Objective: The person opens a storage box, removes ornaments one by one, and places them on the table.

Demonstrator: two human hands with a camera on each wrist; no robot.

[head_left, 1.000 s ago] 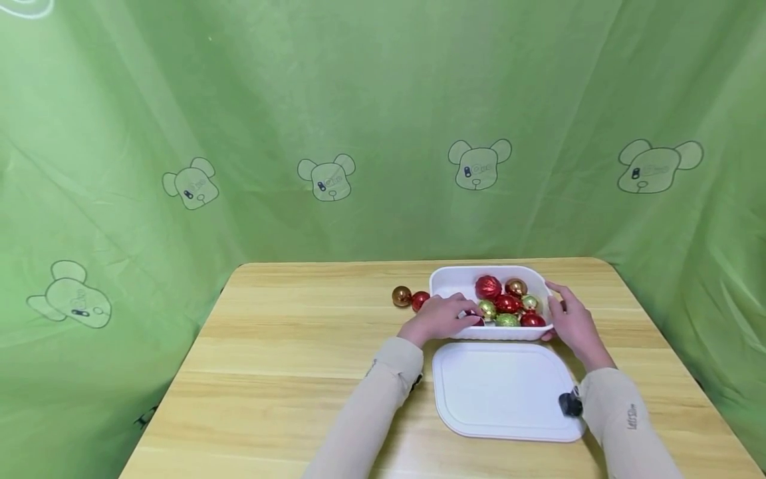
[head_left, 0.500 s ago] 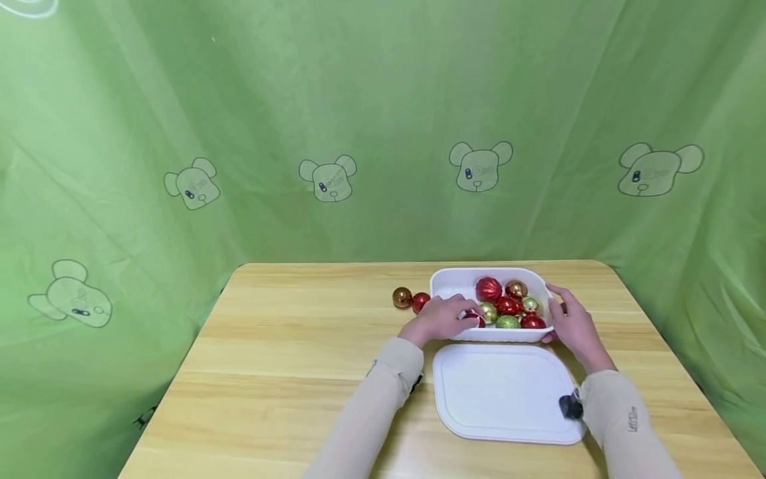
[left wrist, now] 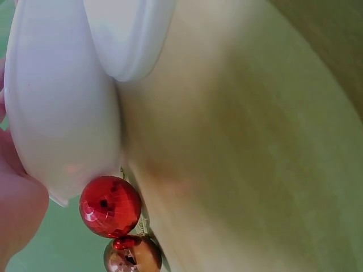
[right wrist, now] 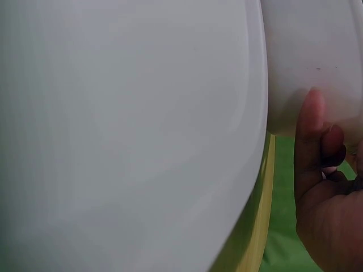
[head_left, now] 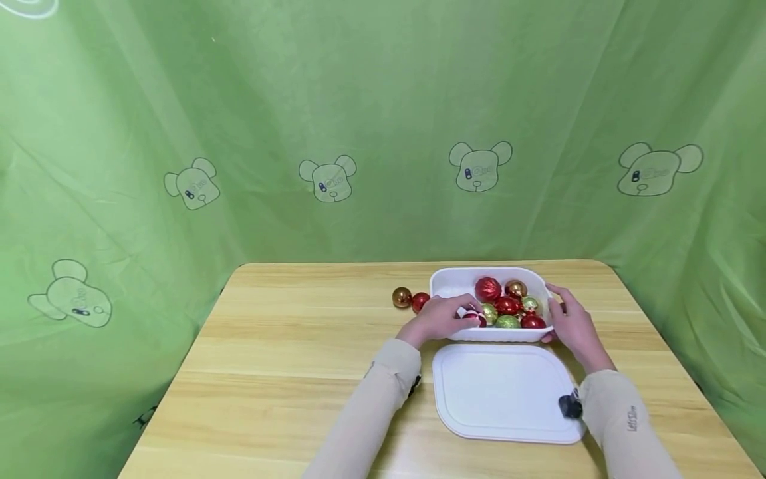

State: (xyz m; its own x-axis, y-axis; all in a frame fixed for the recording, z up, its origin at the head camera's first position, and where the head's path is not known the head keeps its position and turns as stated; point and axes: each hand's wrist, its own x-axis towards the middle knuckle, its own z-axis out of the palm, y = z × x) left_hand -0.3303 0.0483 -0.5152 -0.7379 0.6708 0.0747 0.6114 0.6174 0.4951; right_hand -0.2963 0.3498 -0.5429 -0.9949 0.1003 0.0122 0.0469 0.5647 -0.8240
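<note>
My left hand (head_left: 439,317) reaches over the left end of a white plastic box (head_left: 439,283), its thumb and fingers around a red-and-white Christmas ball (head_left: 475,320) inside, by the near wall. Several shiny Christmas balls lie to its right, among them a ribbed red one (head_left: 488,289), a gold one (head_left: 516,288) and a textured green one (head_left: 508,322). My right hand (head_left: 573,326) grips the box's right end; in the right wrist view, its fingertips (right wrist: 313,107) press the outer wall. The left wrist view shows the box's outside, while the held ball is hidden there.
A white lid (head_left: 505,392) lies flat on the wooden table (head_left: 287,372), just in front of the box. Left of the box, a red ball (head_left: 420,303) and a bronze ball (head_left: 401,297) rest side by side. A green curtain (head_left: 383,219) hangs behind.
My left fingers have shifted slightly around the red-and-white ball, and more of it shows now. My right hand keeps its grip, and the box stays in place.
</note>
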